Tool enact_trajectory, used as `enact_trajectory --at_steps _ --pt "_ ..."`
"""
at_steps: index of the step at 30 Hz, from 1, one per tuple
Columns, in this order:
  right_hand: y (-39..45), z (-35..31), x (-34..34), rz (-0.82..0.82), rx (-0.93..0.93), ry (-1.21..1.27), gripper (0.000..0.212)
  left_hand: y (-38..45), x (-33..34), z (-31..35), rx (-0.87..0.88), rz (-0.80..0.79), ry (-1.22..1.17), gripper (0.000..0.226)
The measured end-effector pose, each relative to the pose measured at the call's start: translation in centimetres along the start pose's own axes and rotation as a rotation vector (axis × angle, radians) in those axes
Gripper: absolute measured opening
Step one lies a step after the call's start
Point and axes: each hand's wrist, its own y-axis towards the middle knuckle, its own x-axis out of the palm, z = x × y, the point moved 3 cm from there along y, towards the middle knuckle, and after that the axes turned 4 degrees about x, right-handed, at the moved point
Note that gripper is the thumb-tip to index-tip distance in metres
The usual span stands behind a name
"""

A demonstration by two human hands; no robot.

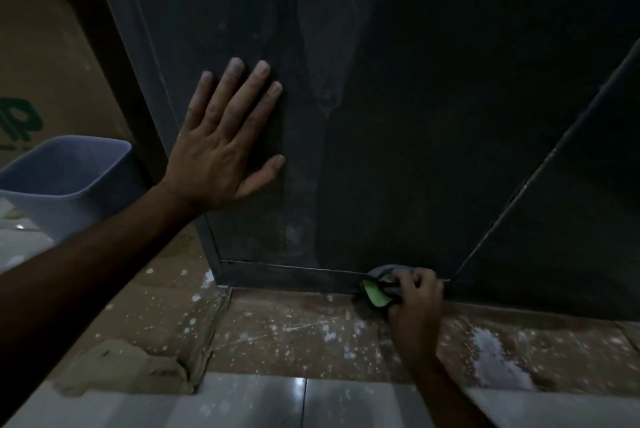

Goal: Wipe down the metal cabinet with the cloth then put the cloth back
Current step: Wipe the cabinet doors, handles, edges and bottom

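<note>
Head cam: left hand (221, 147) is flat on the dark metal cabinet (398, 98), fingers spread out, and right hand (414, 303) is clutching the green-and-grey cloth (377, 292) down at the cabinet's bottom edge, near the floor.

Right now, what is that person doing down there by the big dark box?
A person is wiping a dark metal cabinet. The right hand grips a bunched green and grey cloth and presses it against the cabinet's bottom edge, just above the speckled brown floor covering. The left hand lies flat, fingers spread, on the cabinet front higher up. A pale blue plastic bin stands to the left, beside a cardboard box.
</note>
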Motion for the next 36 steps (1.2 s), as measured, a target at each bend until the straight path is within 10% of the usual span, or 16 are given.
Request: enact_trajectory --at_steps 5,9,16,24,30,36 --pt "-2.0 -7.2 3.8 -0.051 0.656 0.579 0.057 -0.1 0.7 0.0 0.003 0.038 0.048 0.086" --pt "-2.9 -7.2 5.7 -0.173 0.590 0.607 0.057 -0.3 0.9 -0.1 0.005 0.060 0.061 0.086" --pt "-0.8 -3.5 1.8 0.087 0.969 0.686 0.044 -0.3 1.3 -0.2 0.020 0.090 0.108 0.088" --pt "-1.9 -7.9 6.4 -0.258 0.949 0.947 0.037 -0.4 1.6 -0.2 0.026 0.126 0.137 0.089" --pt "-1.0 -4.0 5.1 0.104 1.267 1.444 0.052 -0.3 1.7 -0.1 0.025 0.108 0.141 0.089" --pt "-1.4 -13.4 5.6 -0.353 1.210 1.458 0.025 -0.1 1.0 0.0 0.044 0.075 0.147 0.086"
